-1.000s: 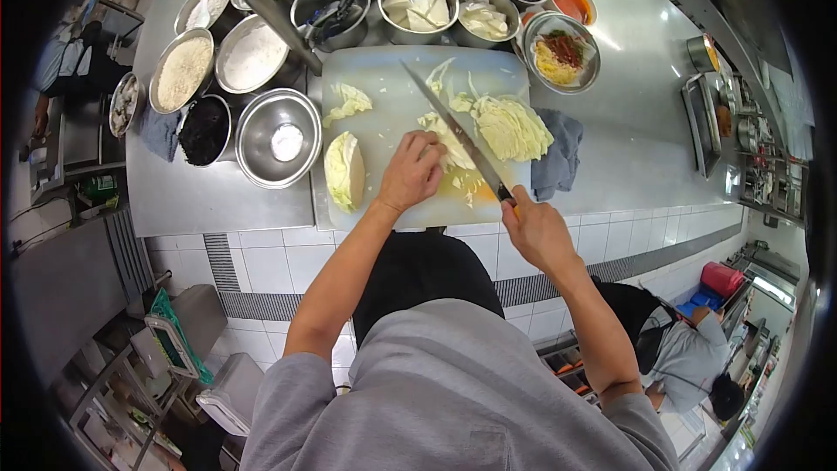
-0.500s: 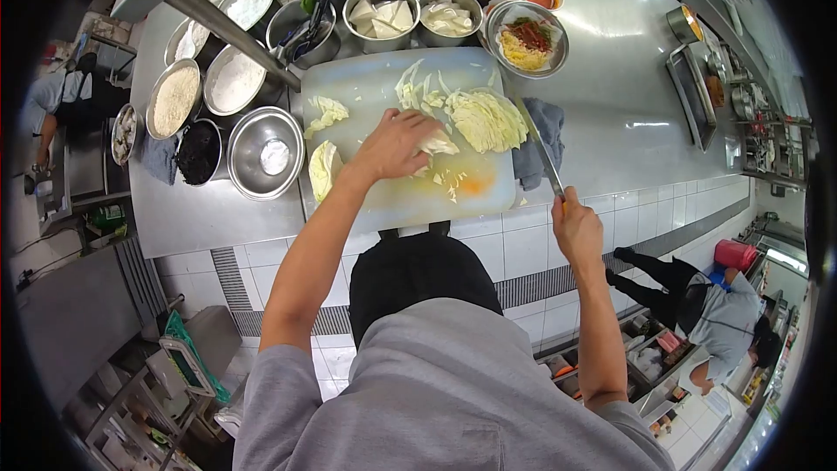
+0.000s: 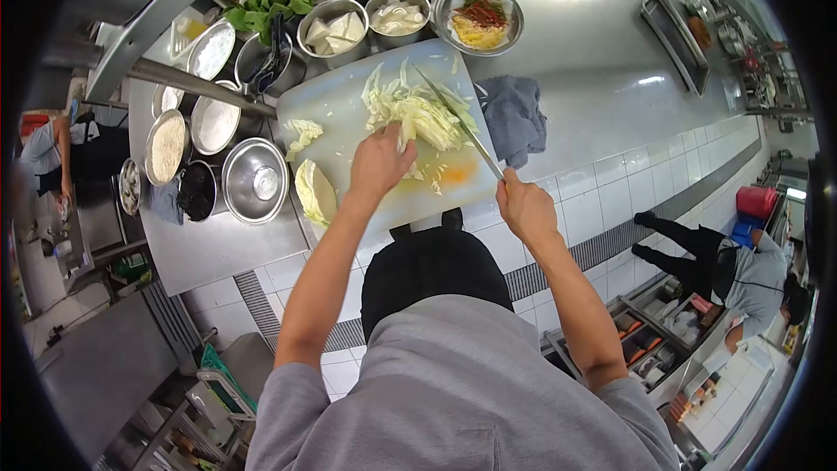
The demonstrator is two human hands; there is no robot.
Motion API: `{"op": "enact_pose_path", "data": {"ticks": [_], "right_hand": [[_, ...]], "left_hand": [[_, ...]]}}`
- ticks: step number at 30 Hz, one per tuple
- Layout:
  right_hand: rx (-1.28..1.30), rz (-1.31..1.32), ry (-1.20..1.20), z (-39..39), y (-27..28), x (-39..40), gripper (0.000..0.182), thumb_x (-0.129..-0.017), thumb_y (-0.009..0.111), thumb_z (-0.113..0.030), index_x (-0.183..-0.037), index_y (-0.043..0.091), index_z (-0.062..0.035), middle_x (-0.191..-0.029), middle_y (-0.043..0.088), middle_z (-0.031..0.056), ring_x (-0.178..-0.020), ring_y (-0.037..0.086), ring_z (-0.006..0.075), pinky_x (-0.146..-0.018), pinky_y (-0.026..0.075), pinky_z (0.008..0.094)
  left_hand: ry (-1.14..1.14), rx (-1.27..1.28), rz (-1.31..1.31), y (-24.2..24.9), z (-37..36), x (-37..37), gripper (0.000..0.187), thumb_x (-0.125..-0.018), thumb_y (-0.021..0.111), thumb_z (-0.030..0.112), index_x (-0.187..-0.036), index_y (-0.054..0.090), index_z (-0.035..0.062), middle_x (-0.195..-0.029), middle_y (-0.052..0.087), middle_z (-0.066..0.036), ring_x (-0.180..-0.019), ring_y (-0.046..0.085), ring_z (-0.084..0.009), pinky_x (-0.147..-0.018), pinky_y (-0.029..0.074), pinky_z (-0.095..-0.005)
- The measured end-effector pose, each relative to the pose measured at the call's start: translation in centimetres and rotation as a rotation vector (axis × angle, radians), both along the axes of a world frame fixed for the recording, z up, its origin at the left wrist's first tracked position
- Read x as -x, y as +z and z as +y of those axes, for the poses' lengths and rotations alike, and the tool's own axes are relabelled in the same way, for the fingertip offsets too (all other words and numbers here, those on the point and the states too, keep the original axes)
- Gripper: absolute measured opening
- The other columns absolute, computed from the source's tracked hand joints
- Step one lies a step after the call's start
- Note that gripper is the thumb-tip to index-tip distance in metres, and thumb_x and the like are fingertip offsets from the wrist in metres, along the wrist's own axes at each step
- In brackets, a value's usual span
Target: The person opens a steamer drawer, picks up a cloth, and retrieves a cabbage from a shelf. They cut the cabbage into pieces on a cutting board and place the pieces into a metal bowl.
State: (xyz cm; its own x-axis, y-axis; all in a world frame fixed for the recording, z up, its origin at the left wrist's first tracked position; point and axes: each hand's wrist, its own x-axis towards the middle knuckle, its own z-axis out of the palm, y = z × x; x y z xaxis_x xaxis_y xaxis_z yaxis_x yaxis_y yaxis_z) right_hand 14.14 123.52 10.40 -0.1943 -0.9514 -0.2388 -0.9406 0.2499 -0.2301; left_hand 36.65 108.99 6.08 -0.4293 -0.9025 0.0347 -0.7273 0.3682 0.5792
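Note:
On the cutting board (image 3: pixel 349 96) lies a pile of sliced cabbage (image 3: pixel 423 118), pale green and layered. My left hand (image 3: pixel 381 160) is at its lower left side, fingers bent around some cabbage leaves. My right hand (image 3: pixel 527 207) is closed on the handle of a long knife (image 3: pixel 462 120); the blade points up and left, over the right part of the pile. A cabbage wedge (image 3: pixel 315 193) and a small heap of cut pieces (image 3: pixel 303 137) lie at the board's left. An orange stain marks the board near its lower right.
Metal bowls of white pieces (image 3: pixel 336 33), powders and a steel bowl (image 3: pixel 255 181) surround the board's left and top. A bowl of spices (image 3: pixel 481 19) stands above, a grey cloth (image 3: pixel 513 118) right. Two other people (image 3: pixel 745 270) are at the far sides.
The knife has moved from beside the board to over the cabbage. My left hand has closed in on the pile, now looser and more spread. The whole view has turned and shifted.

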Motion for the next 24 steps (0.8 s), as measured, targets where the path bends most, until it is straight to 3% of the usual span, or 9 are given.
{"op": "enact_pose_path", "data": {"ticks": [1, 3, 7, 10, 12, 15, 18, 24], "right_hand": [[0.0, -0.006, -0.012, 0.0, 0.0, -0.1, 0.02, -0.095, 0.052, -0.025, -0.094, 0.052, -0.0051, -0.064, 0.064, 0.0227, -0.061, 0.065, 0.0419, -0.059, 0.053, 0.0509], [0.028, -0.018, -0.035, 0.0, 0.1, -0.4, 0.019, -0.095, 0.052, -0.024, -0.094, 0.051, -0.0055, -0.062, 0.063, 0.0217, -0.06, 0.065, 0.0416, -0.058, 0.053, 0.0509], [0.025, -0.082, -0.069, 1.0, 1.2, -1.6, 0.019, -0.095, 0.052, -0.024, -0.094, 0.051, -0.0053, -0.062, 0.063, 0.0212, -0.059, 0.065, 0.0414, -0.056, 0.052, 0.0514], [0.087, -0.16, -0.064, 2.8, 1.5, -2.9, 0.018, -0.095, 0.054, -0.023, -0.095, 0.052, -0.0052, -0.059, 0.061, 0.0202, -0.055, 0.062, 0.0412, -0.053, 0.05, 0.0501], [0.066, -0.293, -0.056, 3.9, 1.3, -3.5, 0.019, -0.095, 0.055, -0.023, -0.095, 0.053, -0.0041, -0.059, 0.061, 0.0203, -0.056, 0.062, 0.0418, -0.053, 0.05, 0.0501], [-0.054, -0.349, -0.046, 4.2, 0.6, -3.4, 0.02, -0.096, 0.055, -0.024, -0.095, 0.054, -0.0034, -0.063, 0.063, 0.0206, -0.06, 0.063, 0.0423, -0.056, 0.05, 0.0505], [-0.076, -0.385, -0.022, 4.2, 0.5, -2.6, 0.022, -0.096, 0.054, -0.024, -0.097, 0.054, -0.0021, -0.068, 0.064, 0.0214, -0.066, 0.064, 0.0428, -0.06, 0.05, 0.0508], [-0.143, -0.524, -0.012, 3.0, 0.8, -2.2, 0.024, -0.096, 0.052, -0.024, -0.097, 0.054, -0.0003, -0.068, 0.063, 0.0248, -0.068, 0.063, 0.0465, -0.064, 0.049, 0.0544]], "left_hand": [[-0.012, 0.0, -0.006, 0.6, 0.6, 0.7, 0.044, -0.083, 0.065, 0.024, -0.118, 0.058, -0.0014, -0.089, 0.068, -0.025, -0.082, 0.066, -0.0428, -0.075, 0.053, -0.0476], [0.177, -0.145, -0.033, 1.9, 1.1, 1.7, 0.049, -0.083, 0.066, 0.025, -0.123, 0.052, -0.0009, -0.077, 0.066, -0.024, -0.073, 0.066, -0.0429, -0.07, 0.053, -0.0482], [0.225, -0.128, -0.054, 1.9, 0.1, 1.6, 0.051, -0.086, 0.065, 0.028, -0.126, 0.046, 0.0027, -0.073, 0.066, -0.022, -0.066, 0.064, -0.0437, -0.068, 0.053, -0.0501], [0.206, -0.324, 0.061, 2.3, -0.7, 1.1, 0.044, -0.086, 0.067, 0.029, -0.122, 0.052, 0.0073, -0.078, 0.065, -0.02, -0.065, 0.065, -0.0384, -0.067, 0.054, -0.0454], [0.028, -0.19, 0.182, 0.4, -0.3, -0.1, 0.034, -0.087, 0.068, 0.025, -0.116, 0.058, 0.0103, -0.086, 0.063, -0.017, -0.064, 0.065, -0.0307, -0.066, 0.054, -0.0405], [0.08, -0.091, 0.248, 0.5, 0.1, -0.2, 0.026, -0.088, 0.068, 0.02, -0.111, 0.062, 0.0086, -0.093, 0.061, -0.015, -0.07, 0.066, -0.0252, -0.068, 0.054, -0.0382], [-0.034, -0.053, 0.243, -0.6, -0.3, -0.4, 0.025, -0.088, 0.066, 0.017, -0.112, 0.062, 0.0086, -0.095, 0.062, -0.015, -0.076, 0.066, -0.026, -0.07, 0.054, -0.0382], [0.018, -0.214, 0.283, -0.5, -0.8, -0.3, 0.024, -0.088, 0.066, 0.014, -0.11, 0.061, 0.0067, -0.092, 0.063, -0.014, -0.076, 0.065, -0.0263, -0.072, 0.054, -0.0368]]}}
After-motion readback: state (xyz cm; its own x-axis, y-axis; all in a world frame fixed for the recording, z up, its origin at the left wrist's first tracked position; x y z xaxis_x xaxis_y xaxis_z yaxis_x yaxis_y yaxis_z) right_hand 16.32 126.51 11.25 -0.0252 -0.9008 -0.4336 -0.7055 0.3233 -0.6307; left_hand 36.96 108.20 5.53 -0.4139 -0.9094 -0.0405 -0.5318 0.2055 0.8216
